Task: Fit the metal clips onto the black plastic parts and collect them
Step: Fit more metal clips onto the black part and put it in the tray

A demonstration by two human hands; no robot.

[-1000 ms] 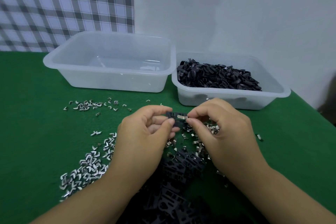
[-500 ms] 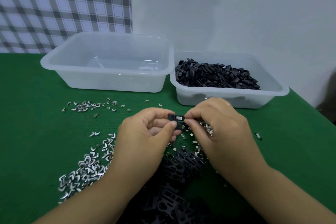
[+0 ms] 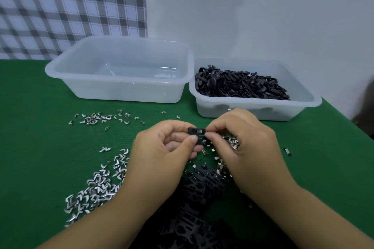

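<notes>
A small black plastic part (image 3: 194, 131) is held above the green table between both hands. My left hand (image 3: 162, 155) pinches its left end with thumb and fingers. My right hand (image 3: 240, 143) pinches the right end, where a shiny metal clip (image 3: 200, 132) sits on the part. Below the hands lies a heap of black plastic parts (image 3: 200, 192). Loose metal clips (image 3: 97, 186) are strewn to the left, and more clips (image 3: 230, 142) lie under my right hand.
Two translucent tubs stand at the back: the left tub (image 3: 121, 70) holds nothing visible, the right tub (image 3: 303, 101) holds several black parts (image 3: 240, 85). More clips (image 3: 97, 117) lie scattered in front of the left tub. A single clip (image 3: 287, 151) lies at the right.
Both hands have stayed together on the black part, with only small finger shifts. The metal clip now sits further onto the part.
</notes>
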